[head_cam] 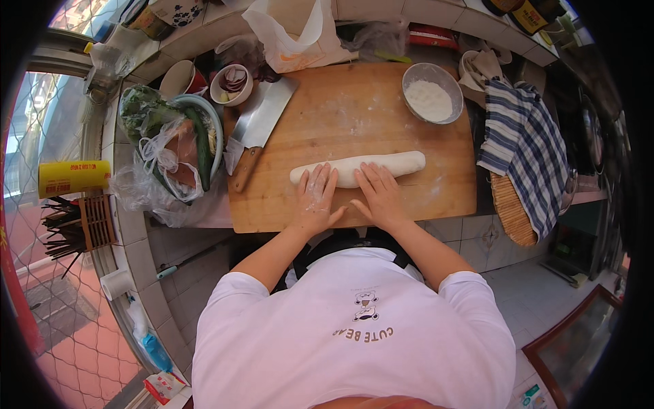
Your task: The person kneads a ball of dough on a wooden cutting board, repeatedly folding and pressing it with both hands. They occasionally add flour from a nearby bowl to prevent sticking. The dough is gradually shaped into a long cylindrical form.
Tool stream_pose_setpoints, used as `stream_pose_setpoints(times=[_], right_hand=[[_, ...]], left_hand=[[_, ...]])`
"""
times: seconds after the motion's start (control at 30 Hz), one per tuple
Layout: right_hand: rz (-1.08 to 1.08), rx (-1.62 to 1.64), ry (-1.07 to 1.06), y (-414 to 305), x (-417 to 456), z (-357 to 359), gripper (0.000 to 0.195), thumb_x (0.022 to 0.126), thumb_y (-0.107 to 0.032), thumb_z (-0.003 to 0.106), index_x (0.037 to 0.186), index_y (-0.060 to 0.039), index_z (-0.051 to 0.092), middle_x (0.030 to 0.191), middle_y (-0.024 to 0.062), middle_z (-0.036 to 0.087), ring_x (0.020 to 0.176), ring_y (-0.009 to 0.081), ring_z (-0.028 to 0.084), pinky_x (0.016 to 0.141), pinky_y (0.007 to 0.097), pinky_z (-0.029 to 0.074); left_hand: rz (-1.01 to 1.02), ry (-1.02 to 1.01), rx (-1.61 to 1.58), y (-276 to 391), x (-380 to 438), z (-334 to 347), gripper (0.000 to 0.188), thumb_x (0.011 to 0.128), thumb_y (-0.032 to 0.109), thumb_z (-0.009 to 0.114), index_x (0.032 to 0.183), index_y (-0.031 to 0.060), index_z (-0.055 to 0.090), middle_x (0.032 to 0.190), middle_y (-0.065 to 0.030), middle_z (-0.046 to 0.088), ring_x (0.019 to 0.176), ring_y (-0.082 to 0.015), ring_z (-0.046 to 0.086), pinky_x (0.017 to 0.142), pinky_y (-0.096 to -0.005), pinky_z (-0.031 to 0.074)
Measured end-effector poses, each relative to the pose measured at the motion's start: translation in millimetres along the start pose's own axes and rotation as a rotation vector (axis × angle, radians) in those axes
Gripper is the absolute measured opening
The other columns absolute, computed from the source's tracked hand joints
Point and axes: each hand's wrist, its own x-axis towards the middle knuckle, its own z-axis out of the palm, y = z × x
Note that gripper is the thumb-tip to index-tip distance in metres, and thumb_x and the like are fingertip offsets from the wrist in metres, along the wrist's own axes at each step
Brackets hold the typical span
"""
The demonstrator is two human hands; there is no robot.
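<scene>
A long roll of white dough (403,162) lies crosswise on a large wooden cutting board (347,117). My left hand (316,197) rests palm down on the roll near its left end, with flour on the back of the hand and the thumb spread. Just right of the roll's middle, my right hand (379,191) lies flat, fingertips on the dough and thumb pointing inward. Neither hand grips around it. At the board's far right corner stands a bowl (432,93) of white flour. A cleaver (265,110) with a wooden handle lies along the board's left side.
Left of the board, a light blue basin (218,138) holds bagged greens and a cucumber (201,148). A small white bowl (232,84) contains sliced onion. A white plastic bag (301,38) stands behind. On the right, a striped cloth (526,148) covers part of a woven straw mat (513,209).
</scene>
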Motion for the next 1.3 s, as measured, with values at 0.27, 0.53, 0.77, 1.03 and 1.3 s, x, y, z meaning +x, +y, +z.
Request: stream_pose_setpoints(times=[0.27, 0.53, 0.77, 1.03, 1.3], right_hand=[[0.095, -0.184, 0.030, 20.4, -0.5, 21.7, 0.047, 0.081, -0.027, 0.060, 0.122, -0.0043, 0.056, 0.127, 0.0115, 0.055, 0.123, 0.0287, 0.048, 0.111, 0.0466, 0.028], [0.161, -0.224, -0.078, 58.0, 48.6, 27.1, 0.045, 0.084, -0.038, 0.056, 0.120, -0.0102, 0.061, 0.130, 0.0106, 0.055, 0.128, 0.0292, 0.043, 0.112, 0.0568, 0.022], [0.216, -0.209, 0.079, 81.1, 101.3, 34.0, 0.040, 0.088, -0.039, 0.055, 0.117, -0.0128, 0.063, 0.127, 0.0112, 0.056, 0.128, 0.0303, 0.043, 0.111, 0.0533, 0.026], [0.004, -0.139, -0.002, 34.5, -23.9, 15.6, 0.059, 0.081, -0.034, 0.063, 0.133, -0.0104, 0.048, 0.134, 0.0090, 0.050, 0.128, 0.0268, 0.043, 0.111, 0.0475, 0.027], [0.019, -0.260, -0.005, 43.4, -3.7, 10.5, 0.076, 0.072, -0.052, 0.069, 0.132, -0.0120, 0.048, 0.131, 0.0096, 0.052, 0.125, 0.0279, 0.046, 0.107, 0.0487, 0.032]], left_hand=[[-0.036, 0.022, -0.010, 42.7, 35.7, 42.0, 0.070, 0.077, 0.026, 0.064, 0.135, -0.0051, 0.040, 0.133, -0.0229, 0.048, 0.127, -0.0353, 0.044, 0.112, -0.0505, 0.023], [-0.109, -0.330, -0.140, -7.6, 90.5, 36.2, 0.098, 0.064, 0.061, 0.073, 0.142, 0.0129, 0.038, 0.143, -0.0160, 0.042, 0.135, -0.0282, 0.037, 0.112, -0.0540, 0.022], [-0.050, -0.323, 0.075, -36.6, 133.1, 18.4, 0.102, 0.060, 0.062, 0.075, 0.142, 0.0119, 0.040, 0.148, -0.0160, 0.036, 0.137, -0.0312, 0.034, 0.114, -0.0517, 0.020], [0.022, -0.124, 0.093, 28.3, 16.2, 35.4, 0.079, 0.073, 0.045, 0.072, 0.140, 0.0157, 0.042, 0.145, -0.0126, 0.039, 0.133, -0.0304, 0.038, 0.109, -0.0585, 0.020], [-0.045, -0.182, 0.071, 7.0, 42.1, 30.6, 0.080, 0.073, 0.056, 0.069, 0.138, 0.0171, 0.044, 0.142, -0.0133, 0.043, 0.133, -0.0288, 0.038, 0.109, -0.0545, 0.023]])
